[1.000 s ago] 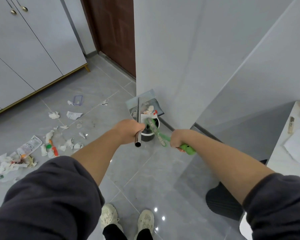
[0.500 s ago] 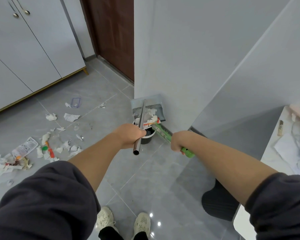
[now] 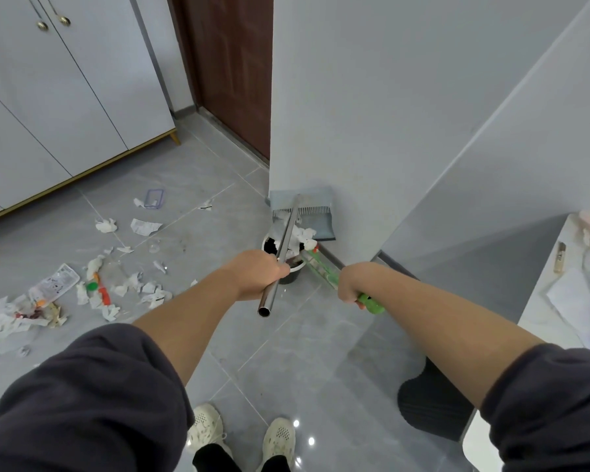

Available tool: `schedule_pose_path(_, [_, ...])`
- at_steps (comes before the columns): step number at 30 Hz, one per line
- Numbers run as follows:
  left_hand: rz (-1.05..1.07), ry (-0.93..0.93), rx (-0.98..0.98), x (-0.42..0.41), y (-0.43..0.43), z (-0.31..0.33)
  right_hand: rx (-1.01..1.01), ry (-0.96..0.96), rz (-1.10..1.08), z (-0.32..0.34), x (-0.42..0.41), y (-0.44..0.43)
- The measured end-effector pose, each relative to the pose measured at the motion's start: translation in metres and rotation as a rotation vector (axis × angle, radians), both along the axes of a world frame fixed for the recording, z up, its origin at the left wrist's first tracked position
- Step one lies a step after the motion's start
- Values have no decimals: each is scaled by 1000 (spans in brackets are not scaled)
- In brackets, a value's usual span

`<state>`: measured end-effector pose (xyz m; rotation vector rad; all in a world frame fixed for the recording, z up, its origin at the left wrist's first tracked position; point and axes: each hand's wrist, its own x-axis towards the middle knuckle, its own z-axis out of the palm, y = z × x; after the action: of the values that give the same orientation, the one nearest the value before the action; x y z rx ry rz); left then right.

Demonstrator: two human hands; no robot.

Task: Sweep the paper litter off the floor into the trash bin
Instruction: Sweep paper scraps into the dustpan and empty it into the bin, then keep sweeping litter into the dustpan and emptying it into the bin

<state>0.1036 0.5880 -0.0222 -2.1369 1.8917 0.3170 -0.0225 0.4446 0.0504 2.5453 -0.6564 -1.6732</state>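
My left hand [image 3: 257, 273] grips the steel handle [image 3: 284, 252] of a grey-blue dustpan [image 3: 305, 212], which is tipped up against the white wall above a small round trash bin [image 3: 288, 267]. White paper scraps [image 3: 302, 236] lie at the pan's mouth over the bin. My right hand [image 3: 353, 281] grips the green broom handle [image 3: 370, 304], whose far end reaches the bin's rim. More paper litter [image 3: 116, 284] is scattered over the grey tiles to the left.
White cabinet doors [image 3: 65, 97] with a gold base stand at the back left, a brown door [image 3: 232, 63] behind. A white wall corner [image 3: 355, 131] rises right behind the bin. A dark mat [image 3: 430, 403] and a cluttered white counter [image 3: 566, 291] are at right. My shoes [image 3: 242, 437] are below.
The dustpan has tipped up steeper against the wall and its handle has swung upright. Both hands have shifted slightly. The broom end stays at the bin.
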Motion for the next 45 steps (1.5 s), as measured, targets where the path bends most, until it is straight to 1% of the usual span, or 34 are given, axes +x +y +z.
schedule_pose_path(4, [0, -14, -48, 7, -2, 12, -24, -20, -6, -1, 0, -2])
schedule_pose_path(8, [-7, 20, 48, 0, 4, 8, -32, -12, -22, -13, -4, -2])
schedule_pose_path(11, [-10, 1, 104, -8, 9, 1, -26, 1, -36, -22, -7, -1])
schedule_pose_path(18, [29, -51, 11, 8, 17, 5, -28, 6, -80, -16, -2, 1])
schedule_pose_path(21, [33, -55, -8, 10, 21, 4, -54, -33, -82, -17, -1, -2])
schedule_pose_path(24, [38, -43, 34, 6, 22, 0, -86, -75, -83, -20, -5, -2])
schedule_pose_path(27, [24, -18, 71, -2, 21, -4, -100, -63, -87, -23, -8, -1])
schedule_pose_path(31, [31, -27, 63, -2, 24, -4, -87, -61, -140, -27, -11, -5])
schedule_pose_path(34, [86, 11, -33, 10, 28, 0, -73, -78, -162, -30, -12, -11])
schedule_pose_path(37, [183, 147, -225, 25, 34, 11, -50, -113, -184, -29, -10, -18])
schedule_pose_path(40, [290, 264, -376, 43, 41, 20, -3, -76, -145, -22, -2, -25])
schedule_pose_path(43, [457, 328, -554, 58, 53, 24, -31, -50, -147, -20, 11, -34])
schedule_pose_path(45, [597, 361, -632, 67, 60, 24, -4, -37, -221, -25, 22, -38])
